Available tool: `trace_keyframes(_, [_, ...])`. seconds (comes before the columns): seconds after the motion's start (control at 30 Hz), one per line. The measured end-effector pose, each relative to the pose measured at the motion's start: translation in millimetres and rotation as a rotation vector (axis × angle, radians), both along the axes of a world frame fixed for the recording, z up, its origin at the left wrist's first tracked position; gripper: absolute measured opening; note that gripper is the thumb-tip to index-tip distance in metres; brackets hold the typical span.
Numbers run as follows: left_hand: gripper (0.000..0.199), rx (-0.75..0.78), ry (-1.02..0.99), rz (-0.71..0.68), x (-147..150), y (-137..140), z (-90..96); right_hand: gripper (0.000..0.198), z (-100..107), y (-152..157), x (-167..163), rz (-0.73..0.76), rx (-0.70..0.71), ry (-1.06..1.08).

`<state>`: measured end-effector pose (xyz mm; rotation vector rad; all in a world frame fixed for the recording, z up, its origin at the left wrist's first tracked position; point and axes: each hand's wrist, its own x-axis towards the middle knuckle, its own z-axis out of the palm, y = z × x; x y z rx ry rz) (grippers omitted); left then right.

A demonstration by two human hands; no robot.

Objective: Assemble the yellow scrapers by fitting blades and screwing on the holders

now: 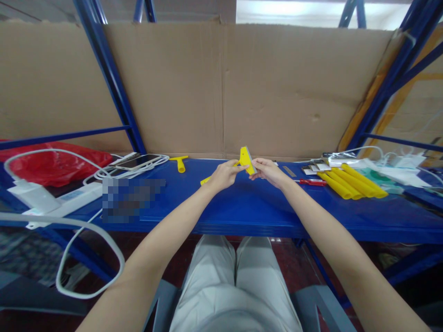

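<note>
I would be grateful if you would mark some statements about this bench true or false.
1. The left hand and the right hand are both on one yellow tool. True.
2. A green bag lies at the far left. False: a red bag lies there.
3. Yellow tubes lie right of the red-handled tool. True.
4. There are only two such tubes. False: four lie side by side.
5. Brown cardboard stands behind the blue table. True.

1. Left hand [223,177], right hand [268,171]: bare.
2. Left arm [162,244], right arm [328,240]: bare, slender.
3. Trousers [212,272]: plain, off-white, creased across the lap.
4. Waist cloth [235,320]: pale, rounded; shirt or trousers, unclear.
</note>
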<state>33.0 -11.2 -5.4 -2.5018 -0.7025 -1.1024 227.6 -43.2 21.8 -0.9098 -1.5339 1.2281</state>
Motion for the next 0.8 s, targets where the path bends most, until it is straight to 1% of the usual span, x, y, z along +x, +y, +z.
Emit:
trace_keyframes(0.1, [0.048, 0.012, 0.0, 0.024, -0.8, 1.3, -1.4, 0.01, -0.7, -0.5, 5.2, 0.144, -0.011, -0.059])
trace_keyframes(0.2, [0.047, 0.015, 0.005, 0.039, -1.3, 1.7, -2.4, 0.02, -4.0, 0.9, 7.1, 0.218, 0.016, -0.076])
trace_keyframes(0.33, [0.046, 0.016, -0.001, 0.035, -1.4, 2.2, -3.3, 0.027, -7.0, 2.6, 7.9, 0.242, 0.069, -0.074])
trace_keyframes(0.53, [0.045, 0.026, -0.011, 0.039, -1.9, 2.8, -3.8, 0.033, -5.7, 1.4, 8.3, 0.24, 0.083, -0.067])
trace_keyframes(0.73, [0.045, -0.028, 0.004, 0.068, -1.6, -1.4, -1.5, 0.029, -4.7, -3.0, 5.9, 0.198, 0.065, -0.085])
trace_keyframes(0.8, [0.045, -0.043, 0.003, 0.076, -0.5, -2.6, -0.8, 0.028, -3.0, -4.1, 7.1, 0.205, 0.048, -0.108])
